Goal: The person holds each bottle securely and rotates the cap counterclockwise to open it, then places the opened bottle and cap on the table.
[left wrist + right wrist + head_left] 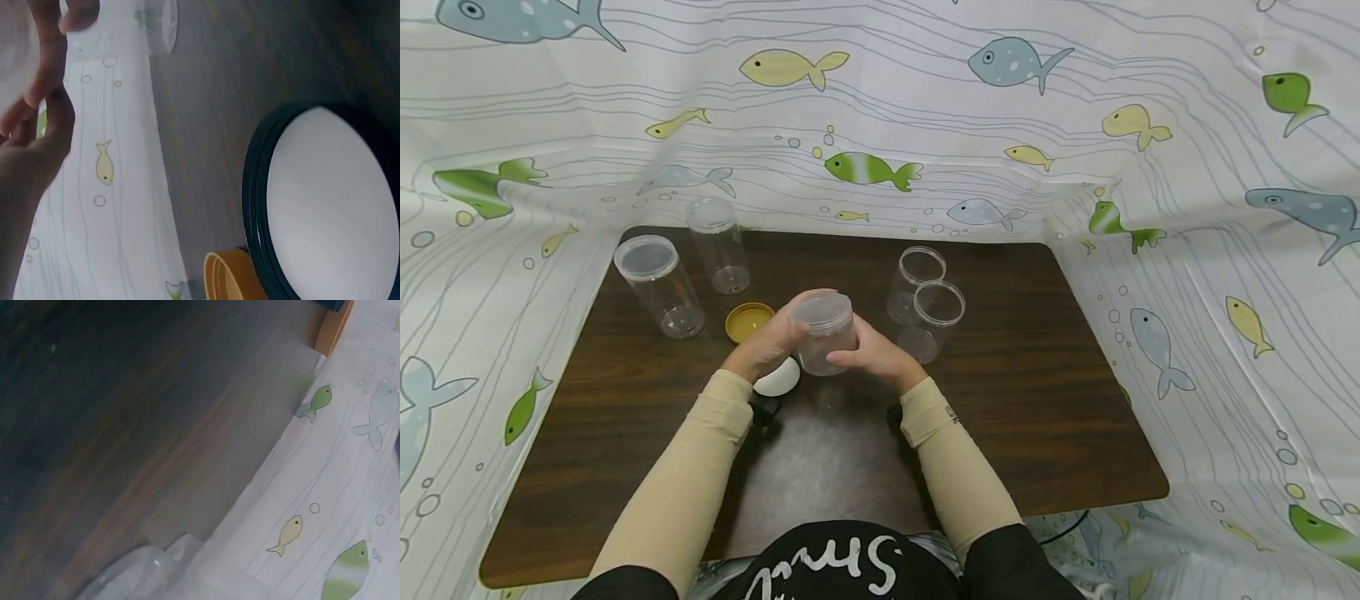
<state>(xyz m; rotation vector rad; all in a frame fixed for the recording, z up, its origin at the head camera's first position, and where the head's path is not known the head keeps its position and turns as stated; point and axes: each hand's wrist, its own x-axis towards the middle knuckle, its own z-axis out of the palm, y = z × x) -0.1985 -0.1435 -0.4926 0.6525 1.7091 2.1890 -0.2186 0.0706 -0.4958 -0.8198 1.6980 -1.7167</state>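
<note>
I have both hands on the short clear plastic jar with the clear lid (823,332), and it sits on the dark wood-grain table (1015,400) right between my palms. My left hand (767,344) wraps the lid end from the left, fingers curled over the rim; my right hand (874,354) cups the lower body from the right, thumb and fingers curled round it. So both grips are closed on the jar, not wide. To do this turn well, I judge the right hand must pin the body hard against the table while the left does the twisting, keeping the lid level so the thread does not bind. Just under my left wrist lies the round white lid with the dark rim (325,206), and beyond it, just left of my grip, the yellow lid (748,321) lies upturned; I mind my elbow there. Right beside my right hand stand two open clear jars (925,304), near enough to knock over. Well off to the left, two tall clear jars (685,267) stand apart from everything. The fish-print cloth (1187,275) surrounds the table.
</note>
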